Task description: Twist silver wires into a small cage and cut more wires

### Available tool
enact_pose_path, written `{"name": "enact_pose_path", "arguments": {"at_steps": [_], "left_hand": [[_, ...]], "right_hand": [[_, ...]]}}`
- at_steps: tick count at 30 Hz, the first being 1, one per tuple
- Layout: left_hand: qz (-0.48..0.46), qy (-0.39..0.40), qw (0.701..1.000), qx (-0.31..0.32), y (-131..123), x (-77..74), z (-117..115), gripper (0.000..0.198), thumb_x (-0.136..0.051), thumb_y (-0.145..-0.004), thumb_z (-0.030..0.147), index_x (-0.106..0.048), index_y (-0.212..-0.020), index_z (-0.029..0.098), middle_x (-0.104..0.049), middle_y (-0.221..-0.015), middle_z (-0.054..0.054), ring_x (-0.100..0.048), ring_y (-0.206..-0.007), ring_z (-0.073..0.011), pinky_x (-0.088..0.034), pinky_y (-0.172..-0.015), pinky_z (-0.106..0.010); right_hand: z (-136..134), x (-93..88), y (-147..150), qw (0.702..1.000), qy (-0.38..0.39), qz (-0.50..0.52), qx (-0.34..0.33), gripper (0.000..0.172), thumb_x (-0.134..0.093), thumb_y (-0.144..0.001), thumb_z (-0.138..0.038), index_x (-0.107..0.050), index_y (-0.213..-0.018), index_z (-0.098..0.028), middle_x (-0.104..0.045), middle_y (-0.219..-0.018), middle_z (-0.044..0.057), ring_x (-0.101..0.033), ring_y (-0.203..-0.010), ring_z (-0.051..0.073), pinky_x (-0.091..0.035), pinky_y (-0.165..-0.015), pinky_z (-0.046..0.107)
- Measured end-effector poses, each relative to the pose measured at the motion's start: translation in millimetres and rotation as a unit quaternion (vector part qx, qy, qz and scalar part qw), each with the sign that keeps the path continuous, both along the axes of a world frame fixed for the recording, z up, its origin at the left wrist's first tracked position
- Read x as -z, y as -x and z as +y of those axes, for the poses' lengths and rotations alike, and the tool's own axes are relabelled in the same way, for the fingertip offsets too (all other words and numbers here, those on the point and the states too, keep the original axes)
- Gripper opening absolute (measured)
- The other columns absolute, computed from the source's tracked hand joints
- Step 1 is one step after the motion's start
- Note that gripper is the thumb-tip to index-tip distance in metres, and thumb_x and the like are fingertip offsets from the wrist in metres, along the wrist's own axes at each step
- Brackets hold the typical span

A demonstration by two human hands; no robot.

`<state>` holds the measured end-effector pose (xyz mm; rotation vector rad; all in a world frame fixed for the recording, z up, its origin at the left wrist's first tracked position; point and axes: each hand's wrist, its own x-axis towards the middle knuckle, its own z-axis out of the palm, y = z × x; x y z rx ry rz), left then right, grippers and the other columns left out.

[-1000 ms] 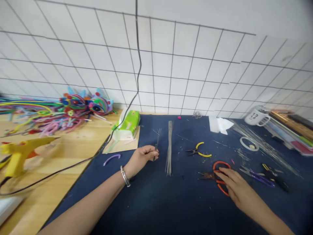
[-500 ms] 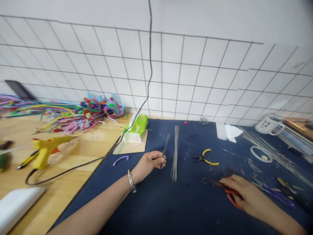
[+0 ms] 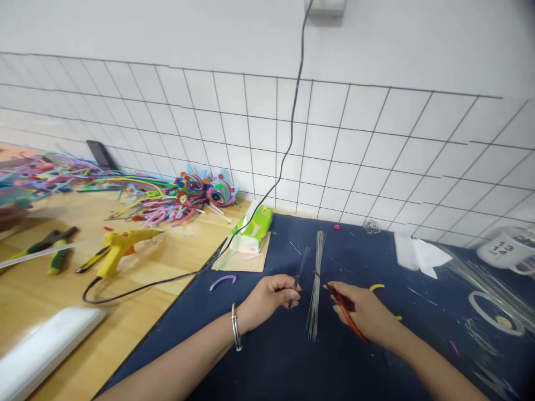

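My left hand [image 3: 271, 299], a silver bangle [image 3: 236, 327] at its wrist, pinches a few short, thin dark wires [image 3: 305, 259] that point up and away. Just to its right a bundle of long, straight grey wires [image 3: 317, 278] lies on the dark blue mat [image 3: 251, 367]. Red-handled pliers [image 3: 350, 318] are gripped in my right hand [image 3: 370, 312], their dark jaws pointing left at the bundle. Whether the jaws touch it I cannot tell. Behind the right hand, yellow-handled pliers [image 3: 377, 287] are mostly hidden.
To the left are a yellow glue gun [image 3: 115, 253] with its cord, a white case [image 3: 54, 353] and colourful pipe cleaners [image 3: 146, 186]. A tissue pack [image 3: 257, 228] stands behind. Rightward lie more wires [image 3: 480, 273], a white ring [image 3: 493, 320] and a mug [image 3: 504, 250].
My right hand has carried the red-handled pliers left to the wire bundle. The left hand keeps its pinch on the short wires. The view has shifted; another person's hand shows at far left.
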<state>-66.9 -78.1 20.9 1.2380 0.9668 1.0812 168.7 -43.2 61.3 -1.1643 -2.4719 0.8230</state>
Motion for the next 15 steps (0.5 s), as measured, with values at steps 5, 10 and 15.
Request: {"name": "enact_pose_path", "arguments": {"at_steps": [5, 10, 15], "left_hand": [[-0.018, 0.006, 1.000, -0.022, 11, 5.0, 10, 0.017, -0.061, -0.073, 0.025, -0.061, -0.081, 0.010, -0.061, -0.064, -0.003, -0.054, -0.058, -0.0106, -0.041, -0.056, -0.022], [-0.014, 0.011, 0.999, -0.036, 20, 13.4, 20, 0.021, -0.062, -0.072, 0.028, -0.062, -0.084, 0.010, -0.062, -0.067, -0.004, -0.056, -0.062, -0.0121, -0.042, -0.058, -0.024], [0.030, -0.002, 0.999, -0.035, 20, 13.0, 22, 0.020, -0.059, -0.074, 0.029, -0.062, -0.081, 0.011, -0.061, -0.068, -0.004, -0.052, -0.060, -0.0107, -0.042, -0.059, -0.023]], "right_hand": [[23, -9.4, 38, 0.999, -0.037, -0.020, -0.012, 0.019, -0.047, -0.075, -0.021, -0.053, -0.092, -0.020, -0.053, -0.077, 0.001, -0.049, -0.065, 0.013, -0.041, -0.060, 0.024], [30, 0.8, 53, 0.997, -0.058, -0.040, -0.013, 0.030, -0.056, -0.073, -0.039, -0.047, -0.094, -0.019, -0.049, -0.084, 0.003, -0.048, -0.072, 0.015, -0.041, -0.064, 0.028], [31, 12.8, 51, 0.993, -0.085, -0.067, -0.049, 0.036, -0.056, -0.073, -0.046, -0.048, -0.095, -0.018, -0.047, -0.088, 0.006, -0.047, -0.081, 0.020, -0.040, -0.068, 0.032]]}}
